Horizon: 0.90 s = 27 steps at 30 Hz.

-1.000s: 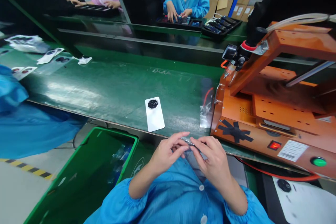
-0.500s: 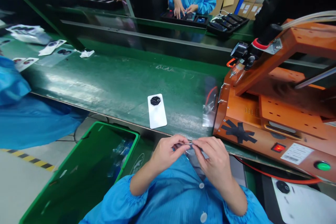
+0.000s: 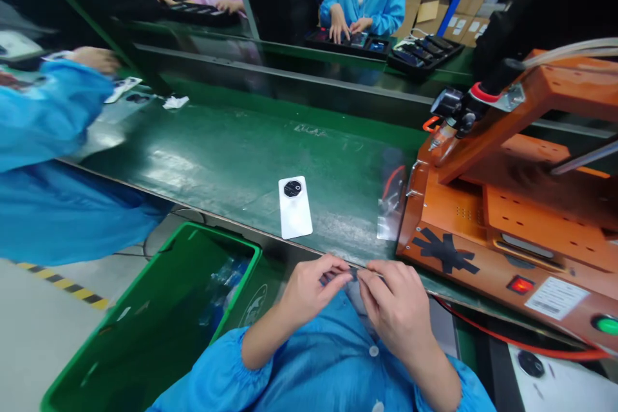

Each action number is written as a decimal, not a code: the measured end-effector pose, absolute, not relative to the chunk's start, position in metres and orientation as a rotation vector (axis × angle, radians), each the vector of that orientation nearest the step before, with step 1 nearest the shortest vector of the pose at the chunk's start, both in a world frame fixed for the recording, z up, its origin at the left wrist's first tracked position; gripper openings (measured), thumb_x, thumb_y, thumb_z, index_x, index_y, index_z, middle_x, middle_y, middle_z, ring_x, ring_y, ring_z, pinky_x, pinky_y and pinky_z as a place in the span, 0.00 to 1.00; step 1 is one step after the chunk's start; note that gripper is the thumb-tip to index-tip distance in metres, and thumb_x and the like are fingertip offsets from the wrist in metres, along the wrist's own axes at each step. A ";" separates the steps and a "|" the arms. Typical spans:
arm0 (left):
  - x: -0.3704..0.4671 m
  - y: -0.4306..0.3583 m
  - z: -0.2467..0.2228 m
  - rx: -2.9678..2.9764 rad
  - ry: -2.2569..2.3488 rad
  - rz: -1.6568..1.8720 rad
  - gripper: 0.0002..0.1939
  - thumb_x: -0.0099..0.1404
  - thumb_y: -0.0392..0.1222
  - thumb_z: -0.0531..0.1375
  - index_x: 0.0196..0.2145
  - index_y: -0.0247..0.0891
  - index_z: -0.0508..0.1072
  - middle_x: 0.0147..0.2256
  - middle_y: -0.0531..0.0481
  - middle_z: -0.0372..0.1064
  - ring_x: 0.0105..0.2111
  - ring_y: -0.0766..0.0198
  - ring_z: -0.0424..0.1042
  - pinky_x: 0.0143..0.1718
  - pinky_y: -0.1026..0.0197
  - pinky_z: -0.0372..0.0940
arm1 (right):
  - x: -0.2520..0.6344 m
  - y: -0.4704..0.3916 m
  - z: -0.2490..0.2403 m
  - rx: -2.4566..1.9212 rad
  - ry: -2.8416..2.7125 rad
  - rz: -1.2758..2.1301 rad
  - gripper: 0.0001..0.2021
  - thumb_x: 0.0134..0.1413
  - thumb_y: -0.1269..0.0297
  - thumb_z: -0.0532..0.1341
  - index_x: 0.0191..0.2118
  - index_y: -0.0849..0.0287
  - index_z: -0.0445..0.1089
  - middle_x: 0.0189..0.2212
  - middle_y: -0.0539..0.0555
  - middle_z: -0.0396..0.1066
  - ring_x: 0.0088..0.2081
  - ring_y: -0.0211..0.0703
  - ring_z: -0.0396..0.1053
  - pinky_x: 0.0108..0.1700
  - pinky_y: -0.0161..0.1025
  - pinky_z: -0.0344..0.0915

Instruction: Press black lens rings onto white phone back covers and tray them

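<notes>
My left hand (image 3: 311, 286) and my right hand (image 3: 393, 306) meet close to my chest, at the near edge of the green conveyor belt (image 3: 226, 154). Their fingertips pinch a small thin clear piece (image 3: 355, 275) between them; what it is I cannot make out. A white phone back cover (image 3: 295, 208) with a round black camera ring lies flat on the belt just beyond my left hand, touched by neither hand.
An orange machine (image 3: 512, 206) with a red switch and green button stands at the right. A green bin (image 3: 159, 315) sits below the belt at the left. A co-worker's blue sleeve (image 3: 48, 116) reaches in at far left. Two people work at trays across the belt.
The co-worker's blue sleeve and hand have swung up over the belt at far left. My hands stay together, fingers shifting slightly on the small piece. The view has tilted a little.
</notes>
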<state>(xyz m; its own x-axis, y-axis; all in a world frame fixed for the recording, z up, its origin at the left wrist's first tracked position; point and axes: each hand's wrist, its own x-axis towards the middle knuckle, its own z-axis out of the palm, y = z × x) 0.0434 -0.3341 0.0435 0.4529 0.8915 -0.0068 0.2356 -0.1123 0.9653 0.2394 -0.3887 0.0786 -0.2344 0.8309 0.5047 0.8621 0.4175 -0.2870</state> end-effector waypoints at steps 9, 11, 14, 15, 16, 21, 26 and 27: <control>0.021 -0.362 0.019 0.931 1.050 0.724 0.24 0.65 0.64 0.63 0.38 0.39 0.67 0.27 0.50 0.76 0.26 0.60 0.79 0.24 0.65 0.70 | 0.223 -0.387 0.049 -0.913 -2.368 -0.006 0.12 0.68 0.77 0.55 0.51 0.65 0.73 0.44 0.60 0.73 0.43 0.50 0.67 0.45 0.47 0.64; -0.011 -0.360 0.010 0.976 1.273 0.843 0.24 0.67 0.66 0.59 0.40 0.41 0.66 0.28 0.51 0.76 0.23 0.61 0.76 0.22 0.64 0.68 | 0.211 -0.389 0.051 -0.860 -2.320 0.149 0.12 0.67 0.77 0.56 0.50 0.62 0.73 0.44 0.59 0.73 0.42 0.48 0.66 0.46 0.46 0.65; -0.090 -0.345 -0.005 1.129 1.890 1.093 0.23 0.70 0.66 0.53 0.42 0.42 0.65 0.27 0.54 0.72 0.18 0.64 0.70 0.19 0.63 0.64 | 0.200 -0.386 0.055 -0.935 -1.984 0.558 0.07 0.66 0.74 0.58 0.43 0.57 0.73 0.41 0.57 0.71 0.43 0.47 0.67 0.45 0.44 0.66; -0.121 -0.339 -0.009 1.135 2.032 1.146 0.22 0.70 0.64 0.51 0.43 0.42 0.65 0.27 0.55 0.71 0.19 0.64 0.69 0.20 0.63 0.63 | 0.200 -0.381 0.056 -1.004 -1.810 0.706 0.05 0.66 0.70 0.59 0.40 0.56 0.72 0.41 0.56 0.69 0.43 0.47 0.67 0.44 0.43 0.66; -0.150 -0.333 -0.013 1.135 2.130 1.174 0.21 0.71 0.62 0.50 0.44 0.42 0.64 0.27 0.54 0.70 0.19 0.64 0.68 0.20 0.63 0.62 | 0.201 -0.374 0.055 -1.078 -1.618 0.856 0.05 0.66 0.66 0.60 0.37 0.56 0.72 0.39 0.56 0.69 0.42 0.47 0.67 0.43 0.42 0.65; -0.243 -0.318 -0.033 1.311 2.464 1.052 0.14 0.66 0.56 0.57 0.35 0.42 0.66 0.23 0.51 0.69 0.17 0.61 0.63 0.21 0.62 0.52 | 0.213 -0.327 0.042 -1.195 -0.778 1.500 0.18 0.55 0.46 0.69 0.32 0.58 0.73 0.28 0.50 0.63 0.29 0.40 0.59 0.32 0.37 0.57; -0.238 -0.315 -0.060 1.673 2.413 0.878 0.20 0.65 0.59 0.58 0.27 0.41 0.68 0.15 0.56 0.58 0.13 0.66 0.54 0.20 0.63 0.47 | 0.216 -0.308 0.042 -1.222 -0.771 1.400 0.22 0.48 0.43 0.73 0.32 0.59 0.74 0.27 0.48 0.63 0.28 0.36 0.55 0.32 0.36 0.52; -0.233 -0.314 -0.062 1.745 2.386 0.858 0.21 0.66 0.61 0.58 0.27 0.40 0.68 0.15 0.58 0.56 0.13 0.67 0.53 0.20 0.63 0.48 | 0.217 -0.308 0.042 -1.233 -0.782 1.384 0.21 0.49 0.44 0.73 0.32 0.59 0.74 0.26 0.48 0.63 0.28 0.36 0.55 0.32 0.36 0.52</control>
<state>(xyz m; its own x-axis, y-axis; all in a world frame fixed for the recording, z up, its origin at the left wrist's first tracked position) -0.2326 -0.3136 -0.0620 -0.3558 0.8959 0.2659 0.8601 0.2027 0.4681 0.2170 -0.3076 0.0424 0.1092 0.9621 -0.2500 -0.2827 -0.2111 -0.9357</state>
